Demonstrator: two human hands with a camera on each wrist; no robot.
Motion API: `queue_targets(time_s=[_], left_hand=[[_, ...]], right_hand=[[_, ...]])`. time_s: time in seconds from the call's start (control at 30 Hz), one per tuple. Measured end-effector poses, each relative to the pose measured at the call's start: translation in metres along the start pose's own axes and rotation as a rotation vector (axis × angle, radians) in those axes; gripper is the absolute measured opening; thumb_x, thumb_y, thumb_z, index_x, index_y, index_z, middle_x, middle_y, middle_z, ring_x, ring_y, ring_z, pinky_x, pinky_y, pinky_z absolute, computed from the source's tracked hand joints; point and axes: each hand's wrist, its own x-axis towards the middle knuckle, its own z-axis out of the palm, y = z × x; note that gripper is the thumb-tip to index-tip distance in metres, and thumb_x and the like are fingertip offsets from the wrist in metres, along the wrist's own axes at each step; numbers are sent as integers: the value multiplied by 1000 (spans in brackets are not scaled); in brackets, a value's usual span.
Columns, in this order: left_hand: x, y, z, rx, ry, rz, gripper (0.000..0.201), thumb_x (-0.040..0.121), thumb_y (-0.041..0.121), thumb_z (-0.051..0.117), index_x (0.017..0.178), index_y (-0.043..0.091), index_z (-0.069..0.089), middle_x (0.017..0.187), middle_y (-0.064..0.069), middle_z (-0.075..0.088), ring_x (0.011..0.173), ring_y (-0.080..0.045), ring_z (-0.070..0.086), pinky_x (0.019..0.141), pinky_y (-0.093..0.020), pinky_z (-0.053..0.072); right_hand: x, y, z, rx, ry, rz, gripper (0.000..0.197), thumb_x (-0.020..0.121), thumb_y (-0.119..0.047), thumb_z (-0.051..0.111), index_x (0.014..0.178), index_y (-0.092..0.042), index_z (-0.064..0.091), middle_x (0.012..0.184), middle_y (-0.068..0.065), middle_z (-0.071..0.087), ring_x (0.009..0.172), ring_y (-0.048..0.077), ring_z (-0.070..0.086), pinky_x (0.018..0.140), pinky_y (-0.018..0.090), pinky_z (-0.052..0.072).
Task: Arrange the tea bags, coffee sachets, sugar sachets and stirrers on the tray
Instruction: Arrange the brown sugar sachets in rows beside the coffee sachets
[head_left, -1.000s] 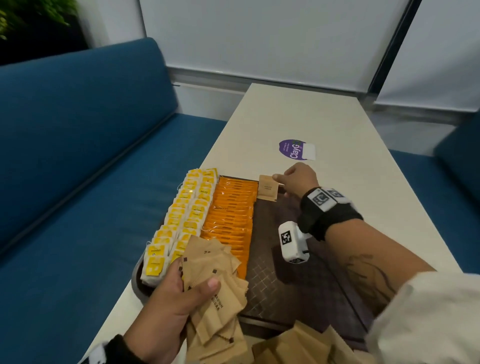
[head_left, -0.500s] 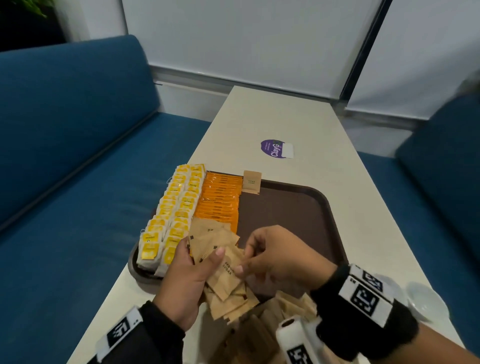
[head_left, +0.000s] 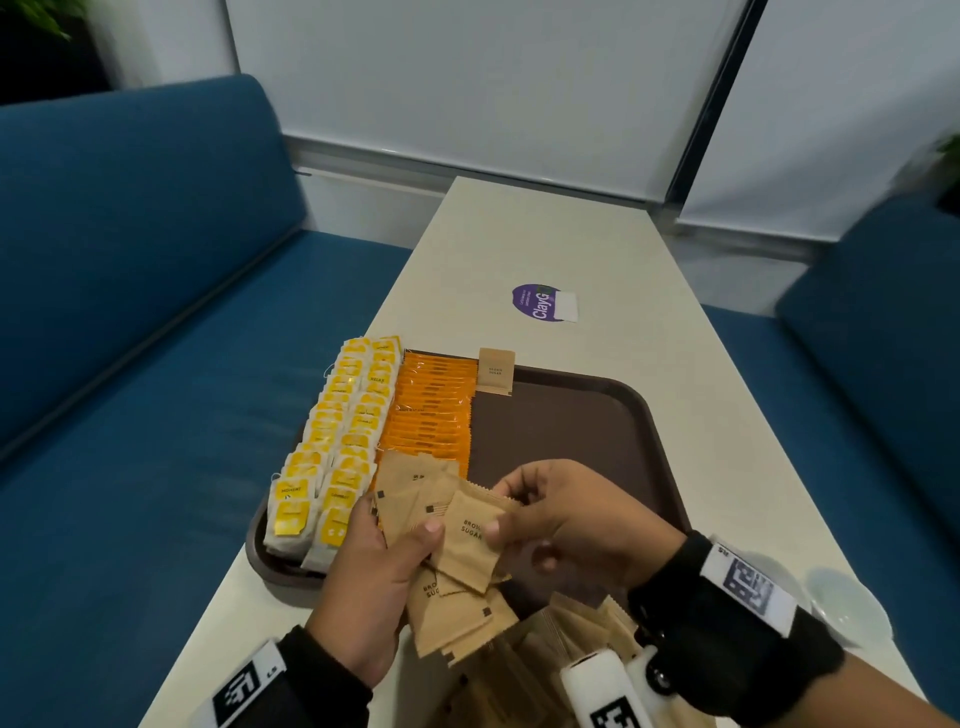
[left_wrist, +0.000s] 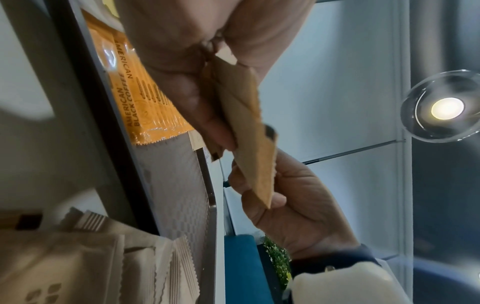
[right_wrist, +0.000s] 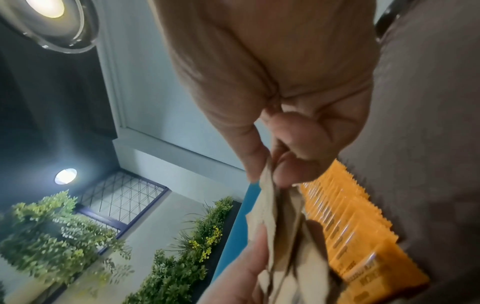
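Sugar step: left hand (head_left: 363, 571) grips fanned sugar sachets (head_left: 415, 499); right hand (head_left: 566, 519) pinches 1 top sachet (head_left: 470, 540). Next: carry it beyond both hands onto tray (head_left: 571, 415), beside placed sachet (head_left: 496, 370).

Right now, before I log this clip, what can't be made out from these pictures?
- Sachet count in the fan of brown sugar sachets: head view, they overlap and the left hand covers part.
- Loose sachet pile: head view, cut by the bottom edge, hidden behind the right hand and wrist camera.
- Stirrers: none visible in any view.
- Near right corner of the tray: head view, behind the right hand.
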Motion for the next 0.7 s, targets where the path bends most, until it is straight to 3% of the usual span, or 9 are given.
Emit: queue_targets(time_s=[0.07, 0.13, 0.27, 0.4, 0.53, 0.63, 0.7], left_hand=[[4, 1, -3, -14, 29, 8, 49, 80, 4, 58, 125, 20, 48, 115, -9, 66, 102, -26, 65, 69, -37, 56], [7, 3, -6, -23, 58, 11, 43, 85, 2, 55, 123, 19, 49, 115, -9, 67, 101, -27, 64, 72, -39, 53], [12, 5, -16, -19, 65, -13, 44, 87, 5, 54, 126, 24, 48, 112, -6, 69, 98, -27, 67, 72, -43, 54], [15, 5, -20, -3, 68, -41, 54, 79, 8, 60, 129, 25, 47, 114, -6, 67, 102, -30, 64, 78, -48, 53], [18, 5, -23, 38, 119, -50, 37, 80, 4, 60, 111, 23, 55, 99, -8, 71, 92, -30, 66, 72, -45, 52], [21, 7, -29, 91, 158, -46, 36, 79, 4, 61, 110, 22, 55, 100, -10, 70, 96, -32, 64, 79, -47, 50], [22, 9, -33, 117, 172, -35, 35, 79, 4, 62, 108, 23, 55, 96, -8, 71, 95, -31, 64, 80, -47, 49]], right_hand=[[3, -2, -2, -52, 2, -7, 11, 80, -4, 70, 86, -10, 63, 91, 8, 72, 59, 7, 62, 46, 14, 43], [11, -7, -9, -13, 40, -34, 9, 82, -3, 67, 82, -12, 65, 80, 2, 71, 58, 7, 58, 47, 17, 42], [54, -27, -47, 53, 337, -157, 11, 85, -6, 66, 80, -16, 64, 61, -4, 62, 45, 3, 45, 38, 16, 31], [120, -38, -93, -78, 542, -173, 21, 87, -4, 63, 73, -19, 58, 70, 6, 57, 50, 12, 43, 36, 16, 29], [173, -28, -103, -192, 592, -112, 19, 84, -2, 67, 73, -16, 59, 81, 7, 63, 64, 14, 57, 50, 22, 43], [204, -19, -103, -228, 635, -89, 21, 79, -4, 72, 71, -16, 57, 91, 10, 66, 81, 22, 62, 74, 32, 55], [218, -15, -102, -212, 648, -67, 23, 79, -7, 74, 70, -17, 55, 92, 11, 66, 79, 22, 61, 85, 37, 54]])
